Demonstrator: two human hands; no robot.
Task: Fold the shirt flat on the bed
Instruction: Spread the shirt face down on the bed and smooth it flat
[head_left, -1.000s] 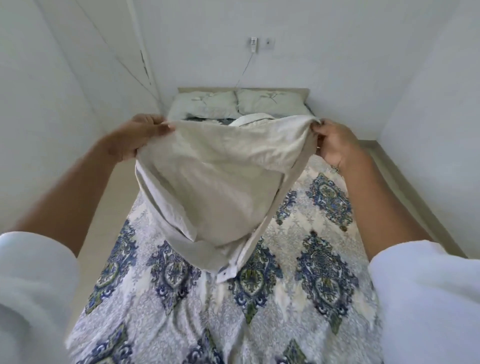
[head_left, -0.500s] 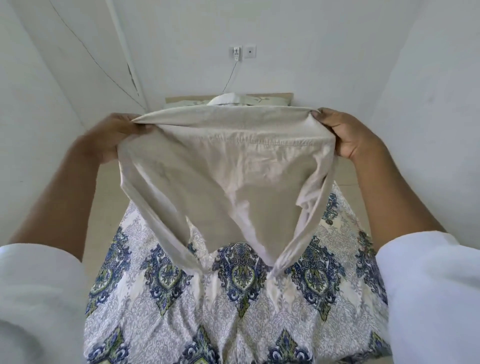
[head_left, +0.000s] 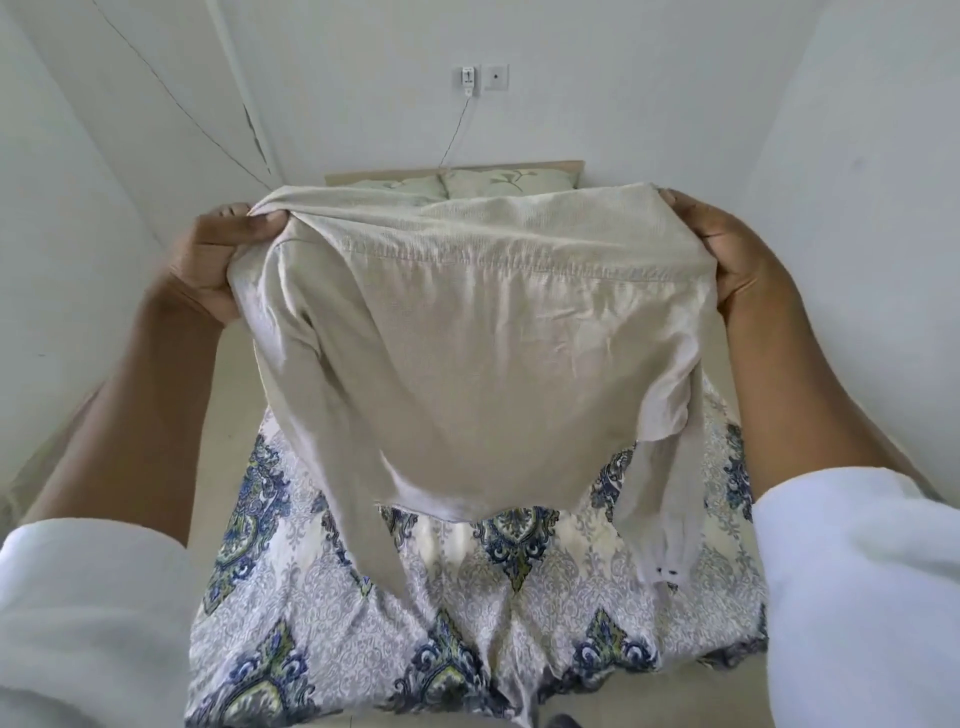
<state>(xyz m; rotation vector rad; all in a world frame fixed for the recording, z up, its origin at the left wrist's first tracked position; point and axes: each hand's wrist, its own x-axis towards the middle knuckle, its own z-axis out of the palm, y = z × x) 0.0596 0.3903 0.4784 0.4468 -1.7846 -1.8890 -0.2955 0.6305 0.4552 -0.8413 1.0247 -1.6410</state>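
A beige long-sleeved shirt (head_left: 467, 353) hangs spread out in the air over the bed (head_left: 467, 623), its back toward me. My left hand (head_left: 218, 260) grips the shirt's left shoulder with curled fingers. My right hand (head_left: 727, 254) holds the right shoulder, its fingers hidden behind the cloth. Both sleeves dangle down; the right cuff (head_left: 665, 561) reaches the bedspread. The hem hangs just above the blue patterned cover.
Two pale pillows (head_left: 498, 183) lie at the head of the bed against a wooden headboard. White walls close in on both sides. A wall socket with a charger (head_left: 469, 78) and cable sits above the headboard. Narrow strips of floor (head_left: 228, 415) run beside the bed.
Both hands have raised the shirt and pulled it wider by the shoulders. The crumpled cloth has opened out and now hangs flat, with the sleeves dropped down.
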